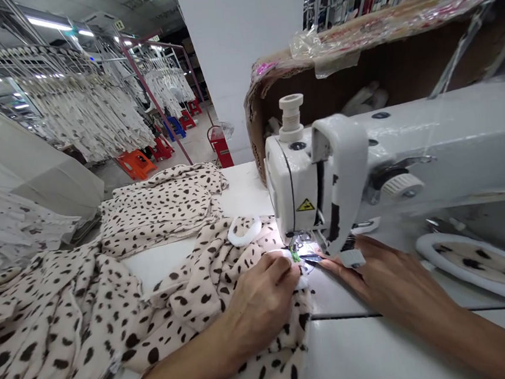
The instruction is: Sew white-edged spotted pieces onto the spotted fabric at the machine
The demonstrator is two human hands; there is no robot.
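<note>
My left hand [265,291] is closed on the edge of a beige fabric with dark spots [224,274], just left of the needle area. A white band runs along this edge, and a small bit of green shows by my fingertips. My right hand [383,272] reaches under the head of the white sewing machine [294,191], partly behind its lower parts. Its fingers grip a slim dark pointed tool [310,258], whose tip points left at the fabric edge. Most of the tool is hidden, so its exact kind cannot be made out. A small lamp lights the spot.
Folded spotted fabric [161,206] lies at the back left, with more heaped at the left. A white ring-shaped piece [244,231] rests on the cloth. At right lies a white-rimmed spotted oval [480,261]. A cardboard box [252,113] stands behind the machine.
</note>
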